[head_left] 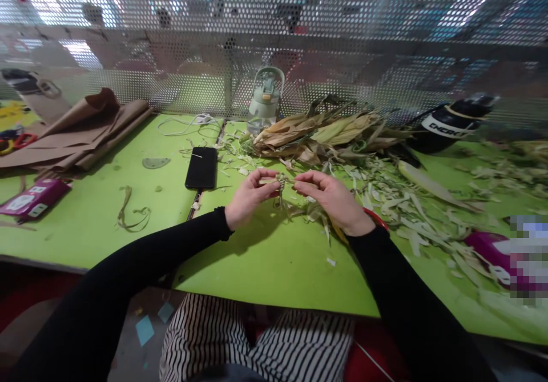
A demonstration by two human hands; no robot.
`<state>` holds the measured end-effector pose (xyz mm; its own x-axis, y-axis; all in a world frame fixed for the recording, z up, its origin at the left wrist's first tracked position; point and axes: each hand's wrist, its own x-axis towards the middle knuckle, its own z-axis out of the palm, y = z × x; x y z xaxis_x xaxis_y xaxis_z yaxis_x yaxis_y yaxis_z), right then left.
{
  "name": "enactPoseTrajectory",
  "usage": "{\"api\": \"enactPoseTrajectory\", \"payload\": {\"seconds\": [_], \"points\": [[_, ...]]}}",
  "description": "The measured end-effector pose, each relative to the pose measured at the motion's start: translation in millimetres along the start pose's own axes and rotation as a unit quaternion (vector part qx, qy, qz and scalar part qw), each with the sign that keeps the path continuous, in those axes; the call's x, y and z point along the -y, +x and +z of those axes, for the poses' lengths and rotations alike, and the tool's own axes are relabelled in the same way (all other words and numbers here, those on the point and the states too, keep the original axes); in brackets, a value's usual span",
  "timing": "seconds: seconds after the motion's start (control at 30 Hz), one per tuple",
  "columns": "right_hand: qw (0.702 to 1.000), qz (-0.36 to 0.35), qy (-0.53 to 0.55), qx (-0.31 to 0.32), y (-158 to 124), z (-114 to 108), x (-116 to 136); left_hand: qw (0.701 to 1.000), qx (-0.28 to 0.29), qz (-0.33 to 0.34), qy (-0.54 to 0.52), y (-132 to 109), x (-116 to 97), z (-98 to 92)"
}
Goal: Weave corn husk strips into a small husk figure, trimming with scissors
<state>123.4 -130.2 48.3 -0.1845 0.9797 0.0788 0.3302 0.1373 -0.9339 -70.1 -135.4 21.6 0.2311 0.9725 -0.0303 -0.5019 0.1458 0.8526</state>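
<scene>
A small knotted piece of husk strips (281, 183) hangs between my two hands, above the green table (274, 273). My left hand (253, 196) pinches its left side between thumb and fingers. On the other side, my right hand (331, 199) pinches a thin strand running out to the right. Loose husk shreds (317, 212) lie just under my right hand. Behind my hands rests a pile of dried corn husks (325, 133). Part of something red and yellow (375, 218) shows beneath my right wrist.
A black phone (201, 168) with a cable lies left of my hands. A clear bottle (264, 102) stands by the perforated screen (171, 39). Brown paper (85, 131) is at the left, a black bottle (449, 125) at the right. Husk scraps (411, 216) cover the right side.
</scene>
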Motion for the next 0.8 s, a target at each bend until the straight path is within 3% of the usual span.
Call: {"api": "enactPoseTrajectory", "payload": {"seconds": [0.23,0.4,0.57,0.8], "points": [[0.997,-0.051,-0.003,-0.051,3,6,-11,0.999,0.018,-0.025,0.008,1,-1,-3.9],[0.998,-0.039,0.012,-0.049,2,10,-16,0.999,0.001,-0.038,-0.009,6,1,-7.2],[0.994,-0.019,0.048,-0.094,5,18,-28,0.999,-0.01,-0.022,-0.031,9,2,-9.8],[0.999,-0.02,0.028,-0.005,-2,36,-28,1.0,0.005,0.011,-0.029,10,5,-10.7]]}}
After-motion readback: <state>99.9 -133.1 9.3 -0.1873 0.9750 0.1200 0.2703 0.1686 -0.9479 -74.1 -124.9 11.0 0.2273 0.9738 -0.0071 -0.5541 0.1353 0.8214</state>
